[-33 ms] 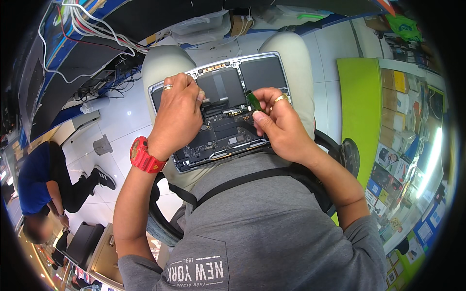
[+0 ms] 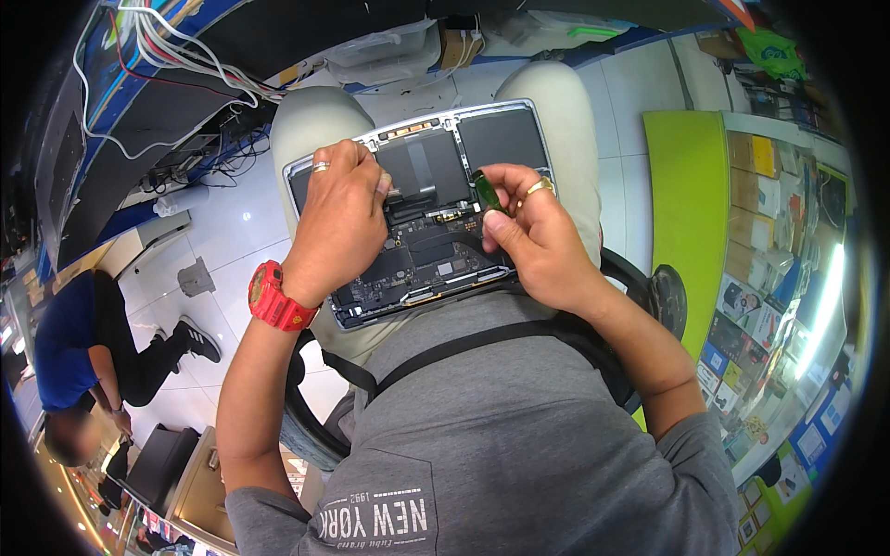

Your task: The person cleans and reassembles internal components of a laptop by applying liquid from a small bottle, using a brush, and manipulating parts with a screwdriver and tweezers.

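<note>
An opened laptop base rests across my thighs, its dark batteries on the far side and its circuit board nearer to me. My left hand is closed over the left part of the base, fingertips pressed together. Whatever they grip, if anything, is hidden beneath them. Between the thumb and fingers of my right hand is a small green tool with a dark end, held above the middle right of the base. Its exact kind cannot be made out.
White and red cables hang at the upper left, with clear plastic bins beyond my knees. On the right stands a green-edged glass display case. Another person sits low at the left, beside a black box.
The green tool in my right hand has shifted very slightly to the right. My left hand and the laptop base look unmoved.
</note>
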